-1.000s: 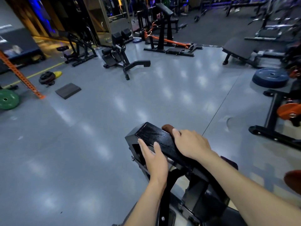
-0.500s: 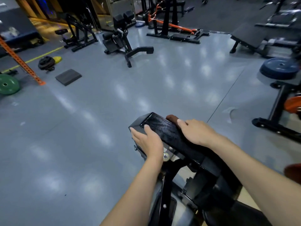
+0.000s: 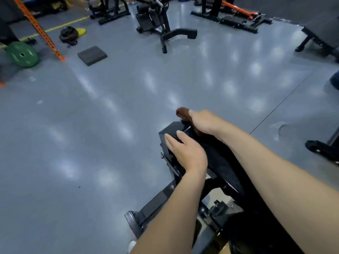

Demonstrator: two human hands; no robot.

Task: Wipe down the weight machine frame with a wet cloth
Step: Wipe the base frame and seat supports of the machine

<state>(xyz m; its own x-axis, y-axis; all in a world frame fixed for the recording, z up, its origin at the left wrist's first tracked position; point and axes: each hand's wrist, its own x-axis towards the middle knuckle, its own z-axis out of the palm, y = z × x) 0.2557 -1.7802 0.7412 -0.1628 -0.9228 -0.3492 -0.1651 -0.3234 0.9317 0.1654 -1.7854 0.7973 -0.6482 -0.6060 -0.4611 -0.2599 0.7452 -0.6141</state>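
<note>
A black weight machine (image 3: 222, 162) with a slanted top pad stands right below me, its frame and base plate reaching toward the bottom of the view. My left hand (image 3: 185, 153) lies flat with straight fingers on the left upper end of the pad. At the pad's far top edge my right hand (image 3: 205, 121) holds a brown cloth (image 3: 183, 112), which sticks out beyond the fingers. Most of the cloth is hidden under that hand.
Grey gym floor spreads ahead and to the left. A black bench machine (image 3: 161, 21) stands at the back, a grey mat (image 3: 92, 55), a green plate (image 3: 23, 54) and an orange post (image 3: 38, 28) at left. Another machine's foot (image 3: 321, 149) sits at right.
Both hands have slid up the pad toward its far end. The right hand with the cloth now reaches the top edge. The camera has tilted down.
</note>
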